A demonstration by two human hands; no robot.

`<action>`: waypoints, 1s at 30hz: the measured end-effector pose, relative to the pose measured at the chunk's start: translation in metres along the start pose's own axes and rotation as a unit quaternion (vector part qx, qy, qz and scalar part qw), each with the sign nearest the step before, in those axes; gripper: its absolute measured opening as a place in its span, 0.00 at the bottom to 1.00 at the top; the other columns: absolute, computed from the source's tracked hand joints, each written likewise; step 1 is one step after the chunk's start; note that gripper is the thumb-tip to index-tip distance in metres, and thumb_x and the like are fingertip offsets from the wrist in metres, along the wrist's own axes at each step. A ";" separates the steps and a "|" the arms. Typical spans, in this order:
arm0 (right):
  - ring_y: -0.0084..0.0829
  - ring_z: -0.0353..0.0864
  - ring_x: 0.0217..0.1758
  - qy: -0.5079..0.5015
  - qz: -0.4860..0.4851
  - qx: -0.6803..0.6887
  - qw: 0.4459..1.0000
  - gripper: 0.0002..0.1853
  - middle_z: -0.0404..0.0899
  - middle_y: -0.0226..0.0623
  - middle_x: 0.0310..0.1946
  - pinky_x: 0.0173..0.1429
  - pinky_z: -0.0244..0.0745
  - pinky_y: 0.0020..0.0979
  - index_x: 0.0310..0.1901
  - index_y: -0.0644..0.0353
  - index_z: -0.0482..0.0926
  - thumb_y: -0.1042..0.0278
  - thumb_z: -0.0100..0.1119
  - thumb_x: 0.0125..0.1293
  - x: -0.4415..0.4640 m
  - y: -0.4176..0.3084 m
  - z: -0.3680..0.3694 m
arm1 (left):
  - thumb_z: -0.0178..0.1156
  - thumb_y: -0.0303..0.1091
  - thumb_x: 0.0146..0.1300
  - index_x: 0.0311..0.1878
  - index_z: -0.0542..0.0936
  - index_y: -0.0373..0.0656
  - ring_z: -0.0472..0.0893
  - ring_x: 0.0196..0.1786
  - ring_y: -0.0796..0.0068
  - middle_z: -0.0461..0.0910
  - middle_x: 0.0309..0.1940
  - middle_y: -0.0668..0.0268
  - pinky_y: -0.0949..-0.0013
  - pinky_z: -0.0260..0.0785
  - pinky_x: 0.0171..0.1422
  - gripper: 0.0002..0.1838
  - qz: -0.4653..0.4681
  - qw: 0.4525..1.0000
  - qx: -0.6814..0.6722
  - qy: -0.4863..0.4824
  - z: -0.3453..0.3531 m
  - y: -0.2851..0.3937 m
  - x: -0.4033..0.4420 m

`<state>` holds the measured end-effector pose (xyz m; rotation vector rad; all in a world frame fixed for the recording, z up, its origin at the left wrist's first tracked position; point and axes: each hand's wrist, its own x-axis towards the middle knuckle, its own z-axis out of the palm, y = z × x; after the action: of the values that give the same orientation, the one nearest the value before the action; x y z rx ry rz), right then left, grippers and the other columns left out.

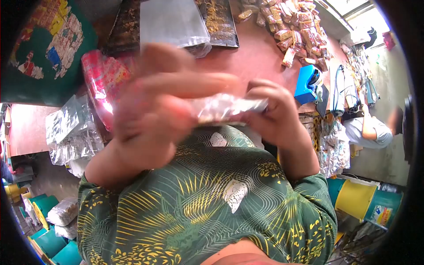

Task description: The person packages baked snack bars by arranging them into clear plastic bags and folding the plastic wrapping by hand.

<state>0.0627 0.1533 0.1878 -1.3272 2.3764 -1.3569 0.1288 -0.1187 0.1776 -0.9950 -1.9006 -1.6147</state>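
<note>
In front of my chest a shiny clear plastic packet [218, 110] stretches between my two hands, with its contents hard to make out. My left hand [154, 106] is smeared by motion, its fingers bent around the packet's left end. At the other end, my right hand [274, 106] pinches the packet between thumb and curled fingers. Just beyond the hands lies a stack of clear plastic bags [174, 24] on a dark tray [223, 24] with brown crumbs. A red and pink printed plastic roll [104, 84] lies beside my left hand.
Several filled brown snack packets [304, 33] are heaped at the far right of the reddish table [254, 57]. A blue tape dispenser [307, 84] stands at its right edge. Loose plastic bags [73, 130] hang at the left, below a green container [48, 44]. Another person [369, 130] is at the right.
</note>
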 end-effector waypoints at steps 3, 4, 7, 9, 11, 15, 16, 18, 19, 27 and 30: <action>0.19 0.74 0.33 0.103 0.067 0.141 0.982 0.05 0.76 0.27 0.29 0.36 0.67 0.27 0.36 0.63 0.86 0.74 0.73 0.69 0.000 0.014 -0.001 | 0.63 0.50 0.75 0.66 0.83 0.42 0.76 0.58 0.54 0.78 0.54 0.55 0.54 0.68 0.67 0.25 0.024 0.975 0.222 -0.016 0.011 -0.007 -0.006; 0.18 0.76 0.36 0.103 0.119 0.190 0.969 0.03 0.77 0.26 0.29 0.37 0.69 0.26 0.39 0.62 0.88 0.74 0.71 0.72 0.000 0.013 -0.004 | 0.65 0.49 0.73 0.65 0.84 0.41 0.77 0.58 0.51 0.80 0.55 0.54 0.55 0.69 0.67 0.26 0.025 0.941 0.336 -0.041 0.024 -0.009 -0.005; 0.23 0.78 0.33 0.095 0.078 0.105 0.987 0.02 0.79 0.30 0.29 0.36 0.72 0.30 0.38 0.61 0.88 0.74 0.73 0.68 0.013 0.012 -0.003 | 0.68 0.54 0.70 0.68 0.82 0.40 0.70 0.71 0.39 0.73 0.68 0.45 0.42 0.57 0.81 0.32 -0.047 0.904 0.425 -0.019 0.047 -0.022 0.003; 0.29 0.78 0.30 0.119 -0.083 -0.031 0.989 0.03 0.78 0.30 0.28 0.36 0.73 0.32 0.38 0.59 0.89 0.73 0.75 0.64 0.034 0.015 -0.003 | 0.74 0.47 0.65 0.63 0.86 0.41 0.74 0.70 0.42 0.79 0.65 0.48 0.45 0.61 0.79 0.28 -0.044 0.921 0.388 0.017 0.044 -0.039 0.019; 0.40 0.79 0.35 0.083 -0.157 -0.154 0.972 0.08 0.78 0.32 0.32 0.41 0.76 0.38 0.39 0.52 0.92 0.72 0.77 0.57 0.045 0.020 -0.016 | 0.75 0.40 0.63 0.57 0.88 0.42 0.79 0.65 0.49 0.84 0.58 0.53 0.50 0.64 0.77 0.21 -0.140 0.977 0.162 0.022 0.040 -0.050 0.028; 0.41 0.79 0.54 0.088 -0.255 -0.197 0.943 0.11 0.81 0.31 0.48 0.59 0.76 0.43 0.40 0.44 0.93 0.63 0.82 0.54 0.056 0.030 -0.015 | 0.72 0.22 0.59 0.49 0.91 0.41 0.81 0.64 0.63 0.89 0.50 0.63 0.61 0.71 0.73 0.14 -0.175 0.981 0.079 0.010 0.037 -0.052 0.028; 0.41 0.80 0.56 0.072 -0.250 -0.178 0.949 0.12 0.81 0.33 0.50 0.61 0.76 0.43 0.41 0.43 0.93 0.62 0.82 0.53 0.054 0.034 -0.011 | 0.71 0.19 0.59 0.51 0.90 0.39 0.78 0.69 0.64 0.88 0.54 0.63 0.62 0.71 0.74 0.15 -0.180 0.979 0.097 -0.021 0.036 -0.051 0.025; 0.43 0.80 0.61 0.039 -0.239 -0.139 0.960 0.14 0.83 0.35 0.56 0.65 0.75 0.44 0.41 0.43 0.94 0.58 0.83 0.51 0.052 0.043 -0.004 | 0.72 0.22 0.61 0.49 0.91 0.41 0.78 0.69 0.62 0.90 0.49 0.65 0.61 0.70 0.75 0.13 -0.206 0.973 0.096 -0.032 0.039 -0.053 0.015; 0.45 0.78 0.68 0.053 -0.227 -0.144 0.962 0.15 0.82 0.38 0.63 0.71 0.73 0.45 0.42 0.45 0.94 0.57 0.83 0.52 0.047 0.041 -0.007 | 0.72 0.23 0.62 0.49 0.91 0.42 0.78 0.69 0.62 0.90 0.50 0.65 0.60 0.70 0.75 0.12 -0.210 0.971 0.101 -0.044 0.037 -0.049 0.014; 0.34 0.88 0.54 0.136 -0.078 -0.103 0.982 0.40 0.86 0.43 0.54 0.58 0.83 0.34 0.73 0.55 0.77 0.66 0.83 0.58 0.013 0.027 -0.001 | 0.66 0.32 0.76 0.49 0.90 0.40 0.78 0.69 0.62 0.90 0.50 0.62 0.53 0.63 0.81 0.08 -0.229 0.967 0.109 -0.029 0.041 -0.046 0.024; 0.19 0.87 0.42 0.177 0.059 -0.003 0.982 0.33 0.89 0.35 0.44 0.40 0.81 0.22 0.69 0.57 0.79 0.75 0.79 0.62 0.002 0.030 0.011 | 0.66 0.34 0.75 0.53 0.89 0.41 0.79 0.68 0.60 0.89 0.50 0.61 0.53 0.62 0.81 0.10 -0.165 0.972 0.165 -0.027 0.048 -0.051 0.020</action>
<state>0.0477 0.1513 0.1595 -0.9935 2.6294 -1.6700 0.0822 -0.0704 0.1491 -0.6136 -2.3736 -1.3767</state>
